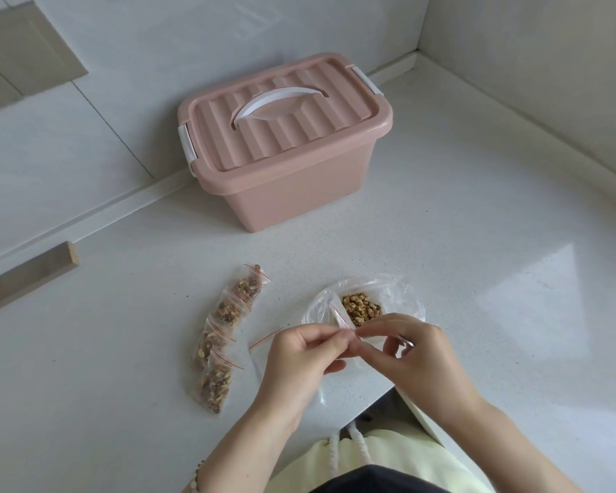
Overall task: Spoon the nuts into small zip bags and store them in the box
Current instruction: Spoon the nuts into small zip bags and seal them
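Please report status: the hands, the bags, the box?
The left hand and right hand both pinch an empty small bag. Four filled bags lie on the counter. The box has its lid closed, which blocks storing.

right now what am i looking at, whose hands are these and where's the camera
There is no machine here: a person works with bare hands, and the one picture comes from a camera worn on their head, looking down. The left hand and right hand pinch a small empty bag between them. Behind it an open big bag holds loose nuts. Four filled bags lie in a row to the left on the white counter. The pink box stands farther back, lid shut.
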The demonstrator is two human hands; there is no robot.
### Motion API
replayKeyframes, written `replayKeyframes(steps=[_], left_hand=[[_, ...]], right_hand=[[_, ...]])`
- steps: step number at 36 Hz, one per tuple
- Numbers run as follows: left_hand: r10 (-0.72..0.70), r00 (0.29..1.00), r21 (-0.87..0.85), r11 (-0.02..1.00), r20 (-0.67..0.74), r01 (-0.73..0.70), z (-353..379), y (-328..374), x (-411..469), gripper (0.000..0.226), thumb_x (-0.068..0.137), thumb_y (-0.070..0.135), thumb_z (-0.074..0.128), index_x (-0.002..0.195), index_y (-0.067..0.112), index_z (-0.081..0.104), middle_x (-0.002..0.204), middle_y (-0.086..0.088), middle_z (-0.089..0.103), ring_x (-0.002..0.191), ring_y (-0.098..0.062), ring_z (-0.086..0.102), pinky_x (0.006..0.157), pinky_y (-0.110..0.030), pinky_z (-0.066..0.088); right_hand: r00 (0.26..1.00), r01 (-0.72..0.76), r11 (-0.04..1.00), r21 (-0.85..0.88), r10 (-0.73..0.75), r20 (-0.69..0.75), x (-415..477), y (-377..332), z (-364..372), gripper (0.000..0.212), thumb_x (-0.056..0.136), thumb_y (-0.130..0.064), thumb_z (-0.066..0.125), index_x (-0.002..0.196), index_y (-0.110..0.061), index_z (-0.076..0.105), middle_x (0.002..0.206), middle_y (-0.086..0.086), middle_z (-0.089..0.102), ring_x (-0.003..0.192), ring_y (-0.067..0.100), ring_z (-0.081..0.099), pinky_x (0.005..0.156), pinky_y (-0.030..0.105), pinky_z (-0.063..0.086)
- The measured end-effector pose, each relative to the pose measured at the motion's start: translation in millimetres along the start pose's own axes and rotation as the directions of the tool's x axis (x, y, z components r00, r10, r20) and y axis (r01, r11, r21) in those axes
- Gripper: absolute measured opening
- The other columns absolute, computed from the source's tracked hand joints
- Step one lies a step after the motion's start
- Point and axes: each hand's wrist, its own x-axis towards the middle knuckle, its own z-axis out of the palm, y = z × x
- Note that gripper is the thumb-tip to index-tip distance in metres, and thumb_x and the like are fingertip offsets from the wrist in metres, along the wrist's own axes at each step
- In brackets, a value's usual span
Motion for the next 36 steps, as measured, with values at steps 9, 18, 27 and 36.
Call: replayKeyframes(steps=[9, 18, 27, 36], left_hand=[[0.03, 0.997, 0.108, 0.993, 0.065, -0.037, -2, 4, 0, 0.014, 0.081, 0.01, 0.066, 0.072, 0.018, 0.074, 0.075, -0.005, 0.074, 0.072, -0.011, 0.069, 0.062, -0.018, 0.053], [0.032, 0.994, 0.129, 0.991, 0.104, -0.046, 0, 3, 0, 0.023, 0.08, 0.013, 0.067, 0.062, 0.024, 0.074, 0.073, -0.005, 0.073, 0.072, -0.009, 0.067, 0.062, -0.018, 0.05], [0.102, 0.975, 0.302, 0.94, 0.199, -0.16, 1, 2, 4, 0.018, 0.087, 0.007, 0.056, 0.07, 0.01, 0.06, 0.061, 0.003, 0.061, 0.061, -0.004, 0.061, 0.057, -0.017, 0.044], [0.091, 0.941, 0.15, 0.978, 0.325, -0.146, 1, 8, 9, 0.013, 0.072, 0.013, 0.041, 0.063, 0.007, 0.048, 0.05, 0.003, 0.049, 0.05, -0.009, 0.046, 0.052, -0.018, 0.035]], right_hand=[[0.997, 0.009, 0.999, 0.039, -0.012, 0.078, -2, 1, -8, 0.002, 0.075, -0.032, 0.072, 0.076, -0.032, 0.072, 0.082, -0.022, 0.067, 0.056, 0.003, 0.048, 0.055, 0.008, 0.036], [0.986, 0.08, 0.992, -0.098, -0.065, 0.151, -1, -4, -17, 0.004, 0.073, -0.032, 0.074, 0.075, -0.03, 0.072, 0.084, -0.02, 0.064, 0.063, 0.003, 0.051, 0.059, 0.009, 0.037], [0.985, 0.019, 0.992, -0.123, 0.003, 0.172, 0, -5, -17, 0.015, 0.083, -0.031, 0.064, 0.07, -0.037, 0.066, 0.078, -0.022, 0.064, 0.066, 0.0, 0.05, 0.062, 0.01, 0.037], [0.976, 0.028, 0.999, 0.022, -0.032, 0.214, 6, -16, -22, 0.027, 0.088, -0.008, 0.059, 0.07, -0.027, 0.063, 0.055, -0.021, 0.057, 0.053, 0.0, 0.049, 0.054, 0.01, 0.034]])
